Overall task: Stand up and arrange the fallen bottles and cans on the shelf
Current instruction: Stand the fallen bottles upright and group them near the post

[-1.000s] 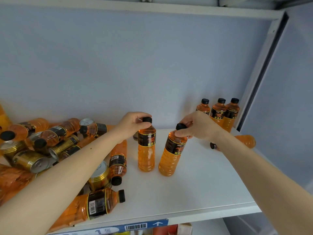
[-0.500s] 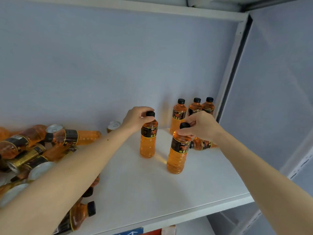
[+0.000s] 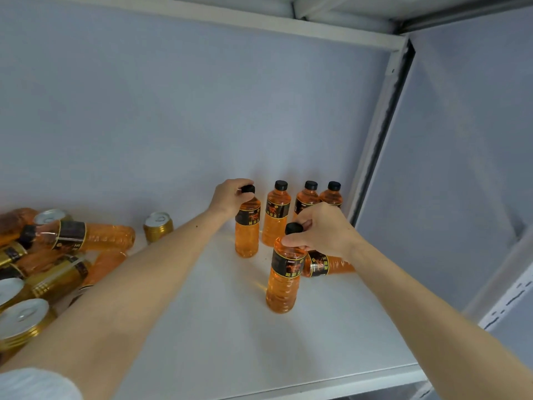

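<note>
The white shelf (image 3: 219, 336) carries everything here, with a tumbled heap of bottles and gold cans (image 3: 43, 272) crowding its left end and a tidy row forming in the far right corner. The step in hand looks like placement: two bottles are already upright and are being brought toward that row. The left hand (image 3: 227, 197) has its fingers curled round the black cap of the far bottle (image 3: 247, 226), which stands just beside the three standing bottles (image 3: 305, 203) lined along the back wall. The right hand (image 3: 320, 230) pinches the cap of the near bottle (image 3: 284, 272), which stands further forward on the shelf, apart from the row. Just behind it, partly hidden by the right wrist, one bottle on its side (image 3: 326, 264) lies with its label facing up. The next move probably calls for sliding the near bottle back or sideways into line without knocking that lying bottle, then letting go of both caps and going back to the heap. One small can (image 3: 158, 225) stands alone between heap and row, near the back wall. Every bottle is capped and full of clear orange drink; the cans show sealed pull-tab tops, so what is inside them cannot be seen.
</note>
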